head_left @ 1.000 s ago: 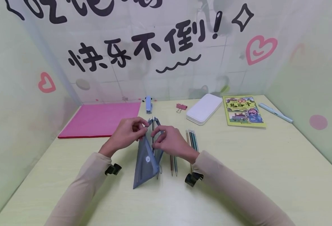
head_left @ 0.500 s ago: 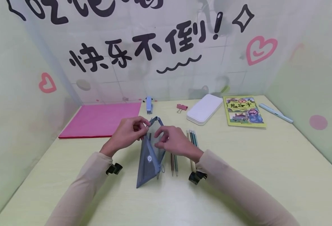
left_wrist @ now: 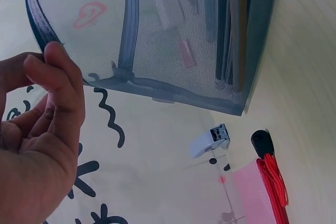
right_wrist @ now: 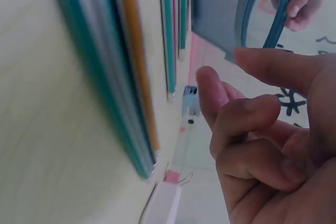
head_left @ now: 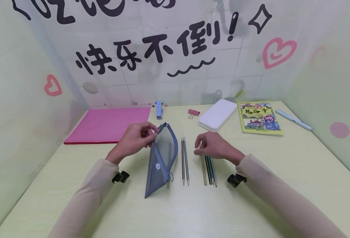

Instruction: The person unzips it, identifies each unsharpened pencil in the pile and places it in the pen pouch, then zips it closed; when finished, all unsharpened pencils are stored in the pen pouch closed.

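My left hand (head_left: 136,139) pinches the upper edge of a blue-grey mesh pencil case (head_left: 157,175), which stands tilted with its zip gaping. Through the mesh, the left wrist view shows several pencils (left_wrist: 223,40) inside along one side. Right of the case, two pencils (head_left: 183,165) lie side by side on the table. My right hand (head_left: 214,145) hovers over the upper ends of another group of pencils (head_left: 209,172), hiding those ends. Nothing is between its loosely bent fingers and thumb, as the right wrist view shows, with the pencils (right_wrist: 107,72) alongside.
At the back left lies a pink folder (head_left: 112,124). Along the back edge are a blue stapler (head_left: 159,110), a pink binder clip (head_left: 194,112), a white case (head_left: 217,115), a yellow booklet (head_left: 260,119) and a light-blue pen-like stick (head_left: 293,119). Printed sheets wall the table.
A pencil in my right hand went down into the case and was let go. The right hand then moved right, to the larger pencil group. My left hand kept its hold.
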Tool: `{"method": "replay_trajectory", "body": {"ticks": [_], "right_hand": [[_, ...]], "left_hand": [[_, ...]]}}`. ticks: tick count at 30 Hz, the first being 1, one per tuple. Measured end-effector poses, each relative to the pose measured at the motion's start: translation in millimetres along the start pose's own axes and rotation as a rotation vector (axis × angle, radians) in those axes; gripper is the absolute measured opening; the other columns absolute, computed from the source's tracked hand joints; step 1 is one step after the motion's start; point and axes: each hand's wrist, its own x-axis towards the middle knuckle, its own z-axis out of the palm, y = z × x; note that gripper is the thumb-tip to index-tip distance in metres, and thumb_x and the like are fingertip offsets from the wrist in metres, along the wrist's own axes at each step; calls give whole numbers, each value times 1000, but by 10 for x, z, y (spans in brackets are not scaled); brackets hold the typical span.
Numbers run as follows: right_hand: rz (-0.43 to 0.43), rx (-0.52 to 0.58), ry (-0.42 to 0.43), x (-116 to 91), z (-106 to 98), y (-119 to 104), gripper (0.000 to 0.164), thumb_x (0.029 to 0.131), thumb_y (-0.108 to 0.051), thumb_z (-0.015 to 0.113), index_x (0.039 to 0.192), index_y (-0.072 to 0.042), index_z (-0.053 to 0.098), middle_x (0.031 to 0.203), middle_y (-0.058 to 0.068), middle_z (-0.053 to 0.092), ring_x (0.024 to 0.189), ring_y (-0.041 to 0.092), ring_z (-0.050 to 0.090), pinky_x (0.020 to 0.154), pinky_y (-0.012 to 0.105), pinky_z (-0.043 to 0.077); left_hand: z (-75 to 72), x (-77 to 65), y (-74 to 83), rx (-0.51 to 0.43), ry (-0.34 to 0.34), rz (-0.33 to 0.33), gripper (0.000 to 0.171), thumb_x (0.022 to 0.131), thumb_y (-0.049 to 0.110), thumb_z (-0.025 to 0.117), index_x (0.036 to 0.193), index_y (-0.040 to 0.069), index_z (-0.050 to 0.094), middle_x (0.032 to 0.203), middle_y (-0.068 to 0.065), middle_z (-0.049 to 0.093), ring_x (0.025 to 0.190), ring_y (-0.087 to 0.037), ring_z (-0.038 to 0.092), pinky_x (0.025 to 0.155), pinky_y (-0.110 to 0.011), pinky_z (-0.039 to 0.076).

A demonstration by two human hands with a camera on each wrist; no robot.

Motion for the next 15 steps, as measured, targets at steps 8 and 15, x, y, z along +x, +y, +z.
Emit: {"method": "replay_trajectory", "body": {"ticks": [8, 15], "right_hand": [[80, 11, -98, 26, 46, 121, 9, 88, -16, 74, 90, -11, 67, 75, 2, 73, 49, 13, 49, 48, 24, 42], [53, -123, -71, 102, 168, 52, 15, 78, -15, 83, 80, -13, 68, 82, 4, 62, 63, 15, 56, 54, 24, 45]], "left_hand": [[13, 3, -9, 7, -1, -1, 16, 96, 11, 62, 109, 6, 69, 76, -8, 68, 61, -19, 64, 53, -28, 53], [24, 14, -11, 4, -13, 4, 16, 97, 11, 61, 109, 6, 69, 76, -8, 68, 61, -18, 63, 55, -31, 54]]}}
